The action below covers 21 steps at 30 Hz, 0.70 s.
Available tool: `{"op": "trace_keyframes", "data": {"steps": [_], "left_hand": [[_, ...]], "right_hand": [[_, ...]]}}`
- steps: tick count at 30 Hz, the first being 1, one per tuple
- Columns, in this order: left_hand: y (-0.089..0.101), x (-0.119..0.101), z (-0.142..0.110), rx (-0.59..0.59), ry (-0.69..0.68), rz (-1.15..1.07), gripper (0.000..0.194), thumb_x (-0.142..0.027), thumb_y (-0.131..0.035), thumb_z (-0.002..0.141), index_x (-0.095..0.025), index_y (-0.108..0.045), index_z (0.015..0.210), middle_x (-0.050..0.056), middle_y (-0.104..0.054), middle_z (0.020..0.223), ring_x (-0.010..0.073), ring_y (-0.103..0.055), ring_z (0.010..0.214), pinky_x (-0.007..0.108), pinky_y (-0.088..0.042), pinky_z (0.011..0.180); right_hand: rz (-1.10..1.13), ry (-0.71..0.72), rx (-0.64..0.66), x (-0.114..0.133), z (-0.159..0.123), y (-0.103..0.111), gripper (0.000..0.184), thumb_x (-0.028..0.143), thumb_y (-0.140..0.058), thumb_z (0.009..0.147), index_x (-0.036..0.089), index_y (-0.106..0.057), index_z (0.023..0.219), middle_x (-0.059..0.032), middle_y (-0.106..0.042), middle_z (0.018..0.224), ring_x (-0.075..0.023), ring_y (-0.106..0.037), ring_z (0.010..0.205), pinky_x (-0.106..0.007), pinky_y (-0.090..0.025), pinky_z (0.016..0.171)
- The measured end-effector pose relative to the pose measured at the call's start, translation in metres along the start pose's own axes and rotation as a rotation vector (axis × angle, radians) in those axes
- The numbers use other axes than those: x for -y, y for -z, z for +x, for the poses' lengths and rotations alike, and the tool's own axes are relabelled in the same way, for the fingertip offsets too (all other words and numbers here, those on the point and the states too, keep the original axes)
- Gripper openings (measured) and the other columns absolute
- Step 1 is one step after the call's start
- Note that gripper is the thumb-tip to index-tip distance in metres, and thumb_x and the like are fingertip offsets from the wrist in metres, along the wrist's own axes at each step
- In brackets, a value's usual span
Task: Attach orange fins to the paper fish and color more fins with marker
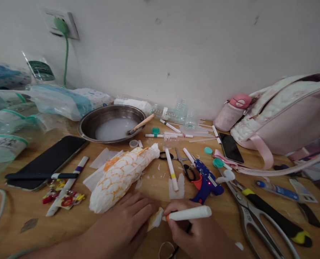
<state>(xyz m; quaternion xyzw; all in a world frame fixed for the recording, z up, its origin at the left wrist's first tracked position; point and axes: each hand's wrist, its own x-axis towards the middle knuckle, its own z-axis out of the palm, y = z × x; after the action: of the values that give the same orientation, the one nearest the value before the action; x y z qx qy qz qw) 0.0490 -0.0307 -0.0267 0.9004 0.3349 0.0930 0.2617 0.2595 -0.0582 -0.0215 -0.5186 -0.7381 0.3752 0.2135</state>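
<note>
My right hand is closed round a white marker with an orange tip. The tip touches a small paper piece coloured partly orange. My left hand lies on the table with its fingers pressing that paper piece down. Just beyond my left hand lies a white paper-covered fish shape with orange scale lines drawn on it.
A blue glue gun, small scissors, several markers and bottle caps lie behind the hands. Large shears are at right, a metal bowl with whitish liquid at back. There is a phone at left, a pink bag at right.
</note>
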Motion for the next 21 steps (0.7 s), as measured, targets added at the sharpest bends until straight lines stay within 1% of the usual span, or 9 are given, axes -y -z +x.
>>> {"op": "trace_keyframes", "data": {"steps": [2, 4, 8, 10, 14, 16, 18, 19, 21], "left_hand": [[-0.0010, 0.0004, 0.0001, 0.017, 0.009, 0.008, 0.030, -0.005, -0.049, 0.082, -0.019, -0.063, 0.104, 0.006, -0.066, 0.105, 0.0258, -0.061, 0.095, 0.041, -0.049, 0.085], [-0.0016, 0.0003, 0.0002, 0.021, 0.012, 0.011, 0.027, -0.006, -0.051, 0.083, -0.020, -0.064, 0.103, 0.006, -0.066, 0.105, 0.0253, -0.060, 0.095, 0.041, -0.048, 0.085], [-0.0024, 0.0001, 0.0000, 0.041, 0.022, 0.011, 0.020, -0.012, -0.059, 0.082, -0.020, -0.065, 0.100, 0.006, -0.065, 0.102, 0.0258, -0.059, 0.095, 0.040, -0.048, 0.084], [-0.0027, 0.0008, -0.0005, 0.044, 0.026, 0.029, 0.021, -0.014, -0.062, 0.082, -0.019, -0.065, 0.102, 0.007, -0.065, 0.104, 0.0266, -0.058, 0.097, 0.042, -0.047, 0.086], [-0.0024, 0.0035, -0.0011, 0.038, -0.007, 0.079, 0.030, -0.018, -0.065, 0.081, -0.021, -0.063, 0.110, 0.007, -0.064, 0.108, 0.0276, -0.058, 0.098, 0.043, -0.047, 0.086], [-0.0021, 0.0046, -0.0007, 0.037, -0.038, 0.081, 0.036, -0.019, -0.068, 0.079, -0.024, -0.062, 0.114, 0.007, -0.064, 0.110, 0.0282, -0.058, 0.099, 0.043, -0.047, 0.086], [-0.0019, 0.0052, -0.0002, 0.031, -0.049, 0.076, 0.037, -0.018, -0.069, 0.077, -0.025, -0.063, 0.113, 0.006, -0.064, 0.110, 0.0285, -0.059, 0.099, 0.043, -0.047, 0.086], [-0.0020, 0.0055, -0.0002, 0.027, -0.050, 0.074, 0.036, -0.017, -0.069, 0.077, -0.024, -0.063, 0.112, 0.006, -0.064, 0.110, 0.0285, -0.059, 0.099, 0.043, -0.047, 0.086], [-0.0024, 0.0060, -0.0002, 0.013, -0.051, 0.069, 0.033, -0.017, -0.069, 0.078, -0.024, -0.064, 0.110, 0.006, -0.065, 0.108, 0.0283, -0.060, 0.097, 0.043, -0.047, 0.085]], "right_hand": [[0.051, -0.028, 0.025, -0.0005, 0.0008, -0.0014, 0.018, 0.014, -0.052, 0.081, 0.023, -0.065, 0.090, 0.0036, -0.066, 0.076, -0.0101, -0.058, 0.067, -0.017, -0.041, 0.060], [0.072, -0.038, 0.044, -0.0011, 0.0015, -0.0016, 0.017, 0.014, -0.052, 0.082, 0.023, -0.064, 0.090, 0.0040, -0.066, 0.075, -0.0098, -0.058, 0.065, -0.017, -0.041, 0.059], [0.028, -0.012, 0.031, -0.0011, 0.0020, 0.0007, 0.017, 0.016, -0.052, 0.083, 0.023, -0.065, 0.092, 0.0019, -0.068, 0.083, -0.0123, -0.060, 0.075, -0.019, -0.043, 0.065], [0.009, 0.001, 0.024, -0.0004, 0.0022, 0.0021, 0.016, 0.017, -0.053, 0.083, 0.022, -0.065, 0.091, 0.0008, -0.069, 0.085, -0.0131, -0.060, 0.077, -0.019, -0.044, 0.066], [0.018, 0.017, -0.017, 0.0008, 0.0020, 0.0032, 0.015, 0.015, -0.053, 0.080, 0.020, -0.065, 0.088, 0.0014, -0.067, 0.080, -0.0117, -0.059, 0.072, -0.019, -0.044, 0.066], [0.029, 0.015, 0.003, 0.0009, 0.0013, 0.0022, 0.016, 0.013, -0.053, 0.078, 0.020, -0.064, 0.088, 0.0025, -0.066, 0.077, -0.0107, -0.058, 0.067, -0.018, -0.043, 0.061], [0.014, 0.025, 0.045, 0.0011, 0.0004, -0.0002, 0.017, 0.012, -0.053, 0.076, 0.021, -0.063, 0.086, 0.0036, -0.064, 0.074, -0.0100, -0.057, 0.064, -0.018, -0.042, 0.058], [-0.005, 0.040, 0.059, 0.0011, 0.0000, -0.0017, 0.018, 0.011, -0.052, 0.076, 0.021, -0.063, 0.086, 0.0035, -0.064, 0.074, -0.0103, -0.057, 0.065, -0.018, -0.043, 0.059], [-0.044, 0.058, 0.056, 0.0005, -0.0007, -0.0049, 0.018, 0.010, -0.053, 0.077, 0.021, -0.063, 0.087, 0.0021, -0.066, 0.079, -0.0117, -0.060, 0.072, -0.020, -0.044, 0.067]]}}
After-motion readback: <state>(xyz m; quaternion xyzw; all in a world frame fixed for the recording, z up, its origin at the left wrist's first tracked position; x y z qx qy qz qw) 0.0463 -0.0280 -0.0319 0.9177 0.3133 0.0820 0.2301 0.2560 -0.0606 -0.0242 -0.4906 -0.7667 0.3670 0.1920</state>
